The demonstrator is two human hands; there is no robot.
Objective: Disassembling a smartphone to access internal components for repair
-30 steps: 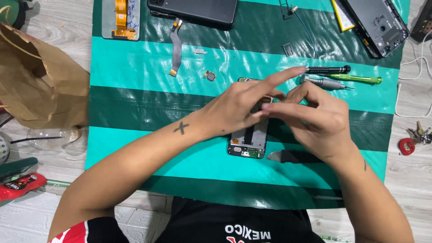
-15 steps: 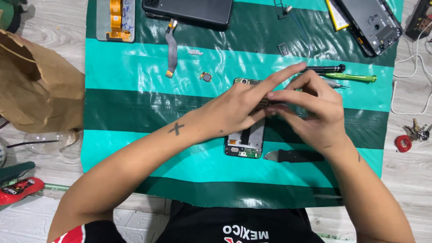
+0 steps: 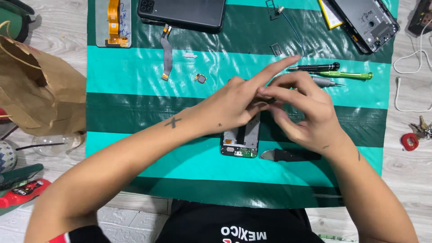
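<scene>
Hands meet over the opened phone (image 3: 242,137) mid-mat; left hand (image 3: 234,105) has its forefinger stretched out; right hand (image 3: 306,112) pinches something too small to tell. Screwdrivers (image 3: 333,72) lie just beyond; black pry tool (image 3: 290,155) beside the phone; paper bag (image 3: 40,90) far left.

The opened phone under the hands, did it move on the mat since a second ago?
No. The opened phone keeps its bottom end on the same light green stripe of the striped mat, beside the black pry tool.

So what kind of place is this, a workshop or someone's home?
Probably an informal phone repair spot, set up on a striped green mat. Both hands work on an opened phone, with small screwdrivers, a loose flex cable and another stripped phone frame nearby.
</scene>
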